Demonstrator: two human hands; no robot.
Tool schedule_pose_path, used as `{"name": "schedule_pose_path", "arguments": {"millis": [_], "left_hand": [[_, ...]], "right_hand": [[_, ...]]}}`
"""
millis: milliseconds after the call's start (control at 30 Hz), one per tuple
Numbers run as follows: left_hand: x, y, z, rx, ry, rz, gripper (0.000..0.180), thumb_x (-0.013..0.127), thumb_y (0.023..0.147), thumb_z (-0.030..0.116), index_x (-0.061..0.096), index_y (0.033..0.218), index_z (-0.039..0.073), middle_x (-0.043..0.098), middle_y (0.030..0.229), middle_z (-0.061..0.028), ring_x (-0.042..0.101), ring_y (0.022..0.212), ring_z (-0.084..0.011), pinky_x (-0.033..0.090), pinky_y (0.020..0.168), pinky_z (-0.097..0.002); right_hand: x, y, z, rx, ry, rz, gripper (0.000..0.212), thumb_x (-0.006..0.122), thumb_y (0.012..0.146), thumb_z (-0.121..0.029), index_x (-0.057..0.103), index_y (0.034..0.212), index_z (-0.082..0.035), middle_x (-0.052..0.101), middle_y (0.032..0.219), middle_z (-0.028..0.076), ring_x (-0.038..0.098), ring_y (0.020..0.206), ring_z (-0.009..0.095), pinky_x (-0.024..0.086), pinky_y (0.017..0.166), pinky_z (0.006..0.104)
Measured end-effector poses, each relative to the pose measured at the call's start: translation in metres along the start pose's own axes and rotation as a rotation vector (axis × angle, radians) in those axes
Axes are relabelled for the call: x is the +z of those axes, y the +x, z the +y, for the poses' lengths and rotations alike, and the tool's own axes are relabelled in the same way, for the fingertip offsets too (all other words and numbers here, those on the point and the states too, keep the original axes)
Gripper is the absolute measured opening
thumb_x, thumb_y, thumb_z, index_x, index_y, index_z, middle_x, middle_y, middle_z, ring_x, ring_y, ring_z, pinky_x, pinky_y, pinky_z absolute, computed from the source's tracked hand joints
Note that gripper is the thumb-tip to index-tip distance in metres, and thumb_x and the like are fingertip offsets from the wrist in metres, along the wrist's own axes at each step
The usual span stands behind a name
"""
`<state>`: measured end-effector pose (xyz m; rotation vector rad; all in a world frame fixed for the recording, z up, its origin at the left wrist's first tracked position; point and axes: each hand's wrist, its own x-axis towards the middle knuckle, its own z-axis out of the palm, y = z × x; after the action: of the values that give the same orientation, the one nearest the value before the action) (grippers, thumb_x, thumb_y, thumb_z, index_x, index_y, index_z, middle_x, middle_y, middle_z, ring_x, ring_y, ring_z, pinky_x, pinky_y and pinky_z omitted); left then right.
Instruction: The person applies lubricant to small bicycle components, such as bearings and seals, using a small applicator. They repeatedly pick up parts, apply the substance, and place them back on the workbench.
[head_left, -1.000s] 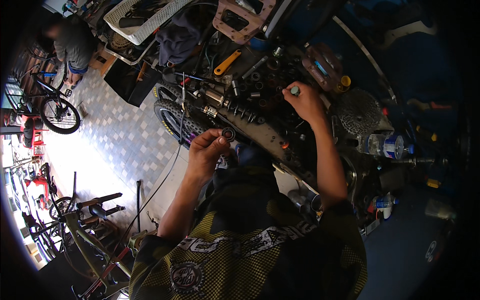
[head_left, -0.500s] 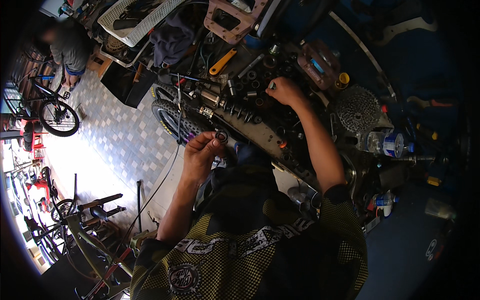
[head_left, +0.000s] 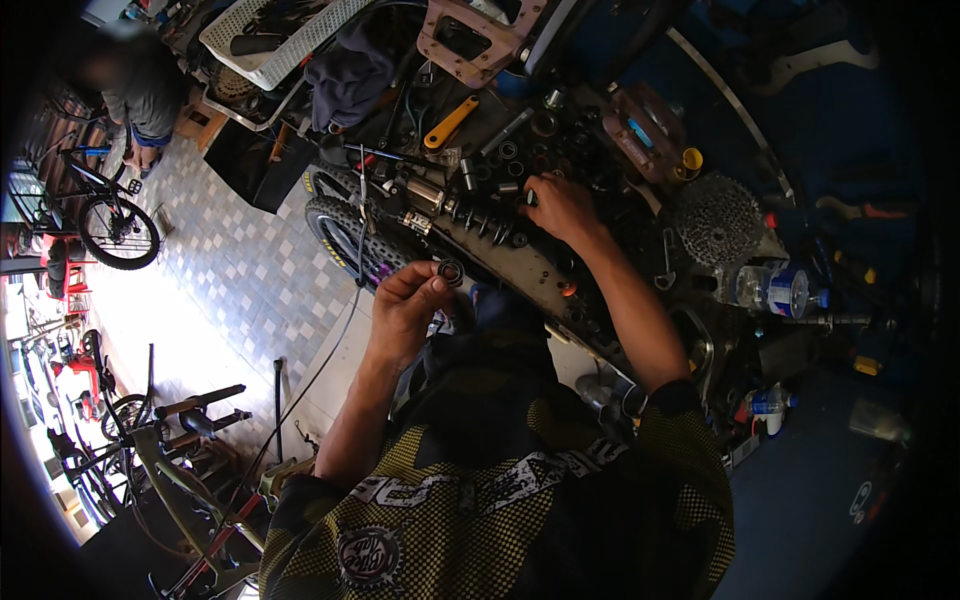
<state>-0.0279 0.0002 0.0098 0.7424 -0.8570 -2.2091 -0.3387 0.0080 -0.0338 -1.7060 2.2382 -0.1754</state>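
Observation:
My left hand (head_left: 408, 305) pinches a small dark metal ring, a bearing (head_left: 450, 271), between thumb and fingertips just in front of the workbench edge. My right hand (head_left: 560, 207) reaches onto the cluttered workbench (head_left: 560, 290), fingers curled down on small dark parts (head_left: 505, 185) beside a long bicycle shock with a coil (head_left: 450, 205). What the right fingers hold is hidden. A knobby bicycle tyre (head_left: 345, 235) stands just left of the left hand.
A cassette of sprockets (head_left: 718, 215), a yellow-handled tool (head_left: 450, 122), a can (head_left: 785, 290) and bottles lie on the bench. A white basket (head_left: 270, 40) sits at the back. Bicycles (head_left: 110, 225) and another person (head_left: 140, 90) stand on the tiled floor to the left.
My right hand dropped from holding a small light part up over the bench to down among the small parts nearer me. My left hand stayed near the bench edge with the ring.

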Motion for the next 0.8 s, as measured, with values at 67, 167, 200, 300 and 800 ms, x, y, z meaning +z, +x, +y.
{"name": "schedule_pose_path", "arguments": {"millis": [67,167,200,300,800], "left_hand": [[0.001,0.0,0.0,-0.003,0.006,-0.004,0.014,0.068,0.101,0.007,0.071,0.113,-0.001,0.073,0.098,-0.0041,0.064,0.076,-0.0099,0.053,0.07,-0.0268],[-0.005,0.0,-0.001,-0.024,0.021,-0.012,0.016,0.068,0.101,0.011,0.071,0.113,0.001,0.072,0.1,-0.0053,0.063,0.08,-0.0123,0.052,0.073,-0.028],[-0.007,0.001,-0.002,-0.036,0.028,-0.017,0.017,0.069,0.102,0.014,0.07,0.113,0.001,0.071,0.101,-0.006,0.062,0.082,-0.0136,0.051,0.075,-0.0287],[0.0,0.002,0.0,-0.028,-0.012,0.021,0.015,0.068,0.102,0.01,0.071,0.113,0.001,0.07,0.093,-0.0017,0.062,0.075,-0.0095,0.052,0.071,-0.0258],[0.019,0.003,0.014,-0.008,-0.076,-0.099,0.019,0.07,0.101,0.013,0.071,0.115,0.0,0.073,0.095,-0.0043,0.065,0.081,-0.0106,0.053,0.072,-0.0257]], "right_hand": [[0.005,-0.001,0.006,-0.016,0.026,0.002,0.031,0.079,0.089,-0.026,0.073,0.114,-0.01,0.074,0.108,0.013,0.072,0.102,0.033,0.057,0.086,0.0461],[-0.002,-0.006,0.008,-0.032,0.109,0.043,0.03,0.077,0.09,-0.024,0.072,0.116,-0.009,0.075,0.102,0.012,0.073,0.095,0.033,0.058,0.082,0.0445],[-0.008,-0.01,0.004,-0.033,0.145,0.063,0.03,0.077,0.091,-0.024,0.071,0.116,-0.009,0.076,0.1,0.011,0.073,0.092,0.033,0.058,0.08,0.0439],[-0.043,-0.031,-0.03,-0.028,0.324,0.202,0.021,0.077,0.091,-0.014,0.073,0.111,-0.008,0.076,0.094,0.01,0.074,0.088,0.032,0.059,0.076,0.0396],[-0.084,-0.099,-0.106,-0.773,0.332,0.559,0.025,0.077,0.08,-0.007,0.079,0.103,-0.017,0.074,0.117,0.002,0.068,0.078,0.015,0.054,0.065,0.0304]]}}
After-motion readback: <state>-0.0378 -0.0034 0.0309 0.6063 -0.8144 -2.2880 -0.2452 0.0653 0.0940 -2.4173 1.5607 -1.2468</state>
